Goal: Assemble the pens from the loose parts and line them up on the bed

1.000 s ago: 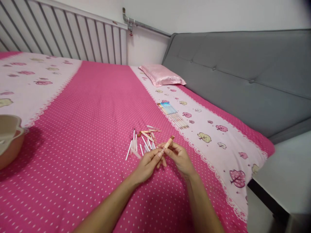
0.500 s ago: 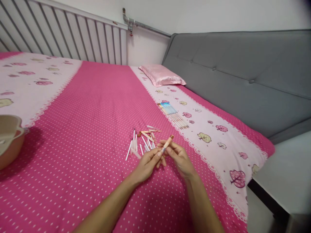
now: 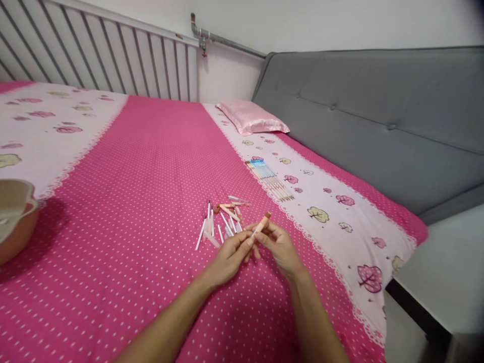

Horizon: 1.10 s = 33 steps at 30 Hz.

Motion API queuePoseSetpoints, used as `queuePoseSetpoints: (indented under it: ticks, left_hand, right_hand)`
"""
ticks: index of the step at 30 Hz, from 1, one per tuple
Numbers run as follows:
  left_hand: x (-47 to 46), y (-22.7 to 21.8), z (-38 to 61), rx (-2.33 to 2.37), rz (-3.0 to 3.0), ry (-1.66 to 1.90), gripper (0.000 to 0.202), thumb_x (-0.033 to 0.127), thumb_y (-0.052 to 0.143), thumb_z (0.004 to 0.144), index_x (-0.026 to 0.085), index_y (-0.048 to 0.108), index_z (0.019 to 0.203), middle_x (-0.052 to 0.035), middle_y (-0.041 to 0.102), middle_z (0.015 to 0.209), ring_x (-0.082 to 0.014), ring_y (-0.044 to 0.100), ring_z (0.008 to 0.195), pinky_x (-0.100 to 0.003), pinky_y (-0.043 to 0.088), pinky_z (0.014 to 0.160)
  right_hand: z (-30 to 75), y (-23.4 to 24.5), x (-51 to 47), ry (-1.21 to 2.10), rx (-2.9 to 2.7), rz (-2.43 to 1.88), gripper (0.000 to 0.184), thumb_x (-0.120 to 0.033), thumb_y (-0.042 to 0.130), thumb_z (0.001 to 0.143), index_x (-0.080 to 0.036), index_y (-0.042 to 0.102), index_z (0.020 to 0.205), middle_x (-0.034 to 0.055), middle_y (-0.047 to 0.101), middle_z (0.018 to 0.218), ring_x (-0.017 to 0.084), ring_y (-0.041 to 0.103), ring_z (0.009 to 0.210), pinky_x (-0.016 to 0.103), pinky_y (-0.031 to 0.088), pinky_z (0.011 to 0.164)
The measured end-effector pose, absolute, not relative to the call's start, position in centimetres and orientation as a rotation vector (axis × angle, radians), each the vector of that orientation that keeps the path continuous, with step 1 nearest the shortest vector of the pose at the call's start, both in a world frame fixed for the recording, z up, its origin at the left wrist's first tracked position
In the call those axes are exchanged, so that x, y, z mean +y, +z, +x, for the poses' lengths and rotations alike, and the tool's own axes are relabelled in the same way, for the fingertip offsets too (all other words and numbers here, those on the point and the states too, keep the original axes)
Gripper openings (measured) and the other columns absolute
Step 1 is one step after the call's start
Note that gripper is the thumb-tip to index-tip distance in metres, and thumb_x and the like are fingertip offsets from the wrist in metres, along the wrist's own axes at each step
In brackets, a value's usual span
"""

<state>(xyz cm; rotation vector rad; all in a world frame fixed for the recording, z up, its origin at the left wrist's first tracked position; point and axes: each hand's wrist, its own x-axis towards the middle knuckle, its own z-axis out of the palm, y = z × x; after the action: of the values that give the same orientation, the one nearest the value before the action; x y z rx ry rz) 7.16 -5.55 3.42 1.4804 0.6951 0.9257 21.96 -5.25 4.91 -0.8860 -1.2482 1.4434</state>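
Pinching one peach pen (image 3: 261, 225) with both grips closed on it, left hand (image 3: 228, 258) and right hand (image 3: 280, 248), beside loose pens (image 3: 221, 220) on bed (image 3: 132, 166); contents of bowl (image 3: 15, 224) hidden.

A home bedroom: bed (image 3: 151, 166), pillow (image 3: 251, 117), headboard (image 3: 378, 116).

Before you lies a pink polka-dot bedsheet (image 3: 132, 176) with pale tree-print bands. At your far left, a tan bowl (image 3: 15, 222) rests on it. A pink satin pillow (image 3: 251, 117) lies beside the grey sofa back (image 3: 378, 116). A grey slatted rail (image 3: 113, 60) and a pipe (image 3: 223, 38) stand behind.
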Motion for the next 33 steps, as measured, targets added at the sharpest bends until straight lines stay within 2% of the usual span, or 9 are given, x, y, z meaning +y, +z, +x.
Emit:
queuePoseSetpoints:
  ticks: [6,9,13,17,21,24,28,30,33]
  left_hand:
    - [-5.43,3.48,7.04,0.748,1.505,0.955,0.034,0.039,0.044,0.089,0.012,0.065,0.082,-0.0048,0.063,0.076,-0.0119,0.054,0.068,-0.023,0.040,0.064]
    - [-5.44,3.54,7.13,0.778,1.470,0.972,0.030,0.038,0.049,0.086,0.013,0.064,0.084,-0.0050,0.065,0.077,-0.0138,0.057,0.072,-0.025,0.042,0.068]
    - [-5.35,3.42,7.41,0.852,1.408,1.031,0.026,0.037,0.059,0.080,0.012,0.063,0.082,-0.0053,0.066,0.077,-0.0137,0.057,0.069,-0.026,0.043,0.067]
    - [-5.24,3.37,7.53,0.882,1.350,1.081,0.024,0.036,0.065,0.074,0.012,0.063,0.077,-0.0065,0.067,0.082,-0.0142,0.057,0.071,-0.026,0.042,0.066]
    - [-5.31,3.46,7.34,0.792,1.333,1.053,0.025,0.037,0.063,0.077,0.013,0.065,0.080,-0.0050,0.066,0.076,-0.0147,0.058,0.072,-0.027,0.043,0.069]
    - [-5.36,3.39,7.11,0.745,1.354,0.997,0.029,0.039,0.056,0.082,0.013,0.066,0.078,-0.0035,0.063,0.069,-0.0113,0.054,0.061,-0.025,0.041,0.063]
    - [-5.37,3.16,6.89,0.716,1.376,0.916,0.036,0.042,0.047,0.087,0.012,0.065,0.076,-0.0006,0.057,0.059,-0.0067,0.042,0.045,-0.024,0.037,0.055]
    - [-5.38,3.10,6.86,0.729,1.393,0.917,0.038,0.043,0.047,0.086,0.012,0.065,0.075,-0.0004,0.055,0.057,-0.0074,0.043,0.046,-0.024,0.036,0.055]
    - [-5.39,3.16,6.92,0.765,1.440,0.956,0.036,0.042,0.049,0.085,0.012,0.066,0.074,-0.0029,0.058,0.065,-0.0098,0.048,0.057,-0.024,0.037,0.059]
  right_hand:
    - [22.08,4.80,-5.25,1.450,-1.220,-0.930,0.023,-0.032,0.069,0.073,-0.018,0.064,0.090,-0.0032,0.059,0.064,0.007,0.051,0.048,0.022,0.046,0.053]
    - [22.12,4.77,-5.31,1.443,-1.229,-0.953,0.025,-0.033,0.070,0.072,-0.017,0.064,0.090,-0.0013,0.060,0.068,0.009,0.055,0.054,0.023,0.048,0.055]
    - [22.02,4.98,-5.44,1.405,-1.246,-1.006,0.027,-0.035,0.071,0.071,-0.019,0.064,0.090,0.0036,0.065,0.083,0.015,0.063,0.076,0.029,0.052,0.068]
    - [21.86,5.20,-5.54,1.393,-1.291,-1.011,0.029,-0.038,0.071,0.070,-0.019,0.064,0.091,0.0046,0.066,0.087,0.017,0.064,0.081,0.033,0.051,0.075]
    - [21.95,5.10,-5.56,1.397,-1.305,-0.964,0.029,-0.037,0.069,0.072,-0.021,0.064,0.096,0.0057,0.065,0.092,0.017,0.062,0.080,0.031,0.051,0.073]
    - [22.11,4.93,-5.57,1.423,-1.320,-0.915,0.029,-0.035,0.065,0.077,-0.022,0.063,0.102,0.0065,0.064,0.095,0.014,0.060,0.074,0.030,0.050,0.071]
    - [22.21,4.72,-5.57,1.457,-1.366,-0.867,0.027,-0.034,0.059,0.082,-0.020,0.065,0.104,0.0000,0.061,0.068,0.010,0.054,0.055,0.029,0.050,0.065]
    - [22.24,4.64,-5.54,1.463,-1.367,-0.851,0.026,-0.033,0.060,0.082,-0.020,0.066,0.103,-0.0021,0.058,0.062,0.010,0.053,0.053,0.028,0.049,0.061]
    - [22.34,4.63,-5.47,1.431,-1.368,-0.871,0.024,-0.033,0.063,0.079,-0.021,0.068,0.098,-0.0013,0.059,0.063,0.010,0.053,0.054,0.028,0.048,0.060]
